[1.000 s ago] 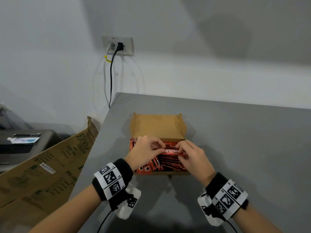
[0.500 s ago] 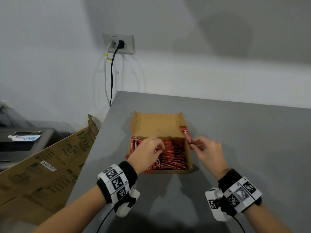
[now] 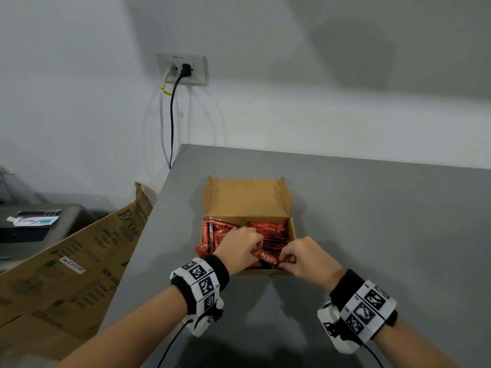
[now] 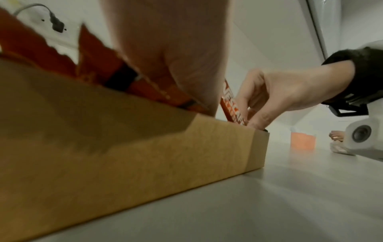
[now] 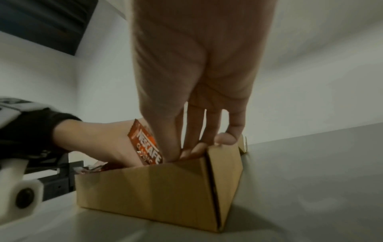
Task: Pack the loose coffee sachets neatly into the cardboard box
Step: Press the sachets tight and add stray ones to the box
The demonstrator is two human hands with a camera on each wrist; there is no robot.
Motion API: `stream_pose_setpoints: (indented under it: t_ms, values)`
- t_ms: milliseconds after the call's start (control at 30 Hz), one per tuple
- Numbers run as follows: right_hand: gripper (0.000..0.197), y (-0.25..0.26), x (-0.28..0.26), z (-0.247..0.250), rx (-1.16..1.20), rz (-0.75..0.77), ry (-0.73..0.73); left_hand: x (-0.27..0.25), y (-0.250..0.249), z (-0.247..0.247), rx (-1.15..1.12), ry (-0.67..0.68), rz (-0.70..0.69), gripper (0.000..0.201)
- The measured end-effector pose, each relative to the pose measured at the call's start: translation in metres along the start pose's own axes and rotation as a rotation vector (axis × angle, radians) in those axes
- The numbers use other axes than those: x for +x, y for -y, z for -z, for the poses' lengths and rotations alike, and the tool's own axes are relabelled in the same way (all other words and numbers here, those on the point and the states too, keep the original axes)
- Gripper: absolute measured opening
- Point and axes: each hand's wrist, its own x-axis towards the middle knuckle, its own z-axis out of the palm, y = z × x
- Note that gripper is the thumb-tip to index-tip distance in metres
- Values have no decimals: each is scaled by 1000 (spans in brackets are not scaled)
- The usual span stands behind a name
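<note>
An open cardboard box (image 3: 291, 229) stands on the grey table, its lid flap folded back, with several red coffee sachets (image 3: 268, 235) packed inside. Both hands hold one red sachet (image 3: 268, 258) crosswise above the box's near edge. My left hand (image 3: 239, 248) pinches its left end and my right hand (image 3: 305, 257) pinches its right end. In the right wrist view the sachet (image 5: 146, 147) stands tilted at the box's rim (image 5: 157, 183). The left wrist view has the same sachet (image 4: 232, 104) between the right hand's fingers (image 4: 257, 113) above the box wall (image 4: 145, 155).
A large flattened carton (image 3: 66, 264) leans against the table's left edge. A wall socket (image 3: 182, 69) with two cables sits behind. In the left wrist view an orange container (image 4: 303, 140) stands far off on the table. Bare grey table (image 3: 385, 235) spreads to the right.
My right hand brought a sachet from beside the box's right wall back over the near edge, and my left hand took hold of its other end.
</note>
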Motion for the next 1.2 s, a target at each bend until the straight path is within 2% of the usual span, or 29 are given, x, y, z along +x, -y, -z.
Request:
stream_pose_setpoints:
  t_ms: [233, 400, 500, 833, 900, 967, 1067, 1200]
  values:
    - [14, 11, 9, 5, -311, -44, 115, 3, 7, 4, -117, 27, 26, 16]
    - [14, 21, 10, 9, -462, -80, 124, 3, 10, 4, -149, 30, 25, 14]
    - [13, 27, 13, 12, -494, -108, 143, 2, 9, 5, -158, 40, 20, 10]
    - [15, 34, 18, 11, -479, -190, 149, -2, 15, 11, -210, 69, 4, 25]
    - [14, 34, 17, 8, -489, -185, 151, -3, 15, 12, -211, 62, 2, 22]
    - [15, 34, 16, 7, -502, -172, 151, -3, 13, 12, -172, 56, -2, 21]
    - [16, 34, 16, 6, -512, -148, 134, -3, 8, 11, -23, 70, -17, 31]
    - [18, 30, 19, 5, -485, -136, 117, -3, 6, 11, 45, 43, -63, 14]
